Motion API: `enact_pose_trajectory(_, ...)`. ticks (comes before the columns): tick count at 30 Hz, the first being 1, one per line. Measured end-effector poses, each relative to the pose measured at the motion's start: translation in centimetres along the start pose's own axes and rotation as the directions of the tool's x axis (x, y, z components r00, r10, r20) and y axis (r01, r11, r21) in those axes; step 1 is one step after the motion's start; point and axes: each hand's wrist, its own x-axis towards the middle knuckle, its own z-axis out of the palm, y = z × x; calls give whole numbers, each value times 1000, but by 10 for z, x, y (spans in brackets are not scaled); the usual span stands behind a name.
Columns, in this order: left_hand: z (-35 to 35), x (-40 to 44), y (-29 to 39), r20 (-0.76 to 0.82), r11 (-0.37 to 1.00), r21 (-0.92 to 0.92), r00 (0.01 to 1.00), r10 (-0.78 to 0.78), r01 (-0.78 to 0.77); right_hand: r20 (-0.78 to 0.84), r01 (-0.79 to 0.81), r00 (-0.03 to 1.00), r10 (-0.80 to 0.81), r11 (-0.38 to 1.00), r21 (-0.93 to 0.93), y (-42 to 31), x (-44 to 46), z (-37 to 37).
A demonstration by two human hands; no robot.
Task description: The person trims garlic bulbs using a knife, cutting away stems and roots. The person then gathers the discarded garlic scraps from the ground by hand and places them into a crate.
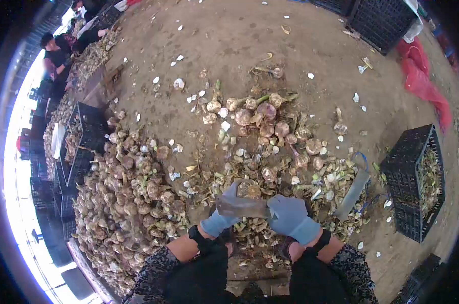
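Note:
My left hand (pixel 220 213), in a blue-grey glove, is closed around a garlic bulb (pixel 249 189) just beyond the blade. A wide flat blade (pixel 242 207) lies across in front of the bulb, its left end over my left hand. My right hand (pixel 292 218), gloved the same way, is closed at the blade's right end; the handle is hidden in it. Beyond both hands lie loose garlic bulbs (pixel 265 112) with stems, and cut stem pieces (pixel 330 185) are scattered at the right.
A large garlic heap (pixel 130 202) is at the left. Black crates stand at the right (pixel 412 177), upper right (pixel 379 23) and left (pixel 90 131). Red netting (pixel 422 81) lies at the right. A long flat metal piece (pixel 352 195) rests right of my hands. A person (pixel 59 55) sits at upper left.

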Motion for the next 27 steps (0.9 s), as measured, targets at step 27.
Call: enact_pose_trajectory(27, 5, 1, 75, 134, 996, -91, 991, 33, -20, -238, 45, 971, -23, 995, 90, 13, -6, -33)
